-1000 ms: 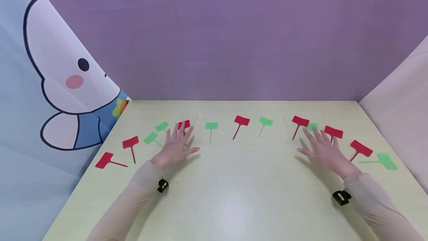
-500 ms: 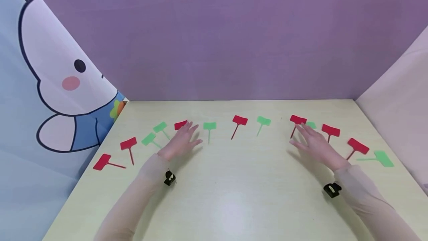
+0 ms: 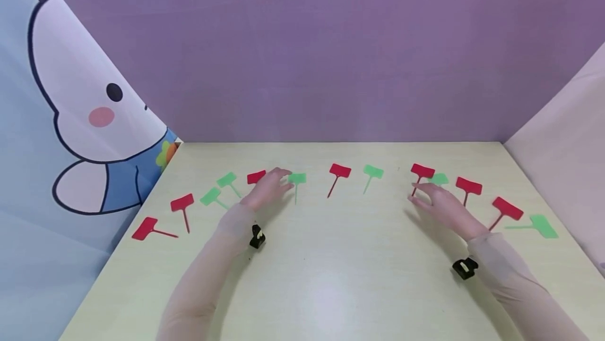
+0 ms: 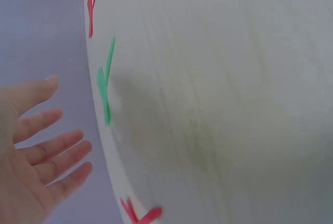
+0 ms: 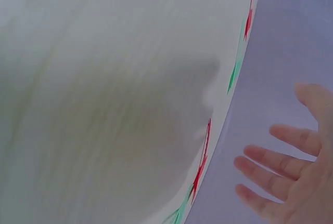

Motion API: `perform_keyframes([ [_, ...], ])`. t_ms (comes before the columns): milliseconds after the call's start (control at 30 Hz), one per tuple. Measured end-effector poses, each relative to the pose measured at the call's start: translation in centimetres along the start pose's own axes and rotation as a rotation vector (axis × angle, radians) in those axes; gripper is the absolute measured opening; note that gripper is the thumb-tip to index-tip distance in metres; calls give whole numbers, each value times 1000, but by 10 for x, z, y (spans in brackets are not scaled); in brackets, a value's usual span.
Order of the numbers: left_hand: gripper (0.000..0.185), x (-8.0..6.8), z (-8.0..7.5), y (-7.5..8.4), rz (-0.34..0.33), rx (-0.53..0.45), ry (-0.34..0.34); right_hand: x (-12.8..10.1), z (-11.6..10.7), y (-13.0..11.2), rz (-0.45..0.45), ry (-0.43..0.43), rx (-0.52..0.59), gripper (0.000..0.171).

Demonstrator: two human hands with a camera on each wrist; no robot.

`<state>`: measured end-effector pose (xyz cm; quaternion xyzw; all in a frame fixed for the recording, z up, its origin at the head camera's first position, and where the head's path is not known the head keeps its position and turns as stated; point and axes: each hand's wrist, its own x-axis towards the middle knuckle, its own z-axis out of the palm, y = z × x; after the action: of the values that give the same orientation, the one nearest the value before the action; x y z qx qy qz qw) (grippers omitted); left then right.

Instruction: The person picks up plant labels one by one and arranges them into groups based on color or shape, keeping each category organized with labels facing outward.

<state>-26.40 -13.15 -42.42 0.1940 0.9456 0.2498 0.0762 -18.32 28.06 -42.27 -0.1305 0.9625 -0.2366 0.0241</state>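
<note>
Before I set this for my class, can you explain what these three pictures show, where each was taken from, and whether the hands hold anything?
These are a person's two bare hands, filmed by three cameras. The wide picture comes from a camera on the head; the two blurry ones come from a camera on each wrist. On the pale table lie flat plastic plant labels in an arc, red and green. The left hand hovers, fingers relaxed, by a green label and a red label. The right hand reaches toward another red label. Neither hand holds anything; the wrist views show spread fingers.
</note>
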Motion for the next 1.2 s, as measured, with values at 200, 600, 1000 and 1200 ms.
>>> perform_keyframes([
  [200, 40, 13, 6, -5, -37, -83, 13, -1, 1, -1, -10, 9, -6, 47],
  [600, 45, 37, 13, -9, -109, -194, -43, 0, 3, 1, -7, 0, 12, 43],
  [1000, 45, 40, 11, -13, -129, -294, -37, 3, 3, 1, -5, -18, 17, 42],
  [1200, 47, 43, 15, -15, -174, -268, -47, 4, 4, 2, 4, -27, 24, 41],
])
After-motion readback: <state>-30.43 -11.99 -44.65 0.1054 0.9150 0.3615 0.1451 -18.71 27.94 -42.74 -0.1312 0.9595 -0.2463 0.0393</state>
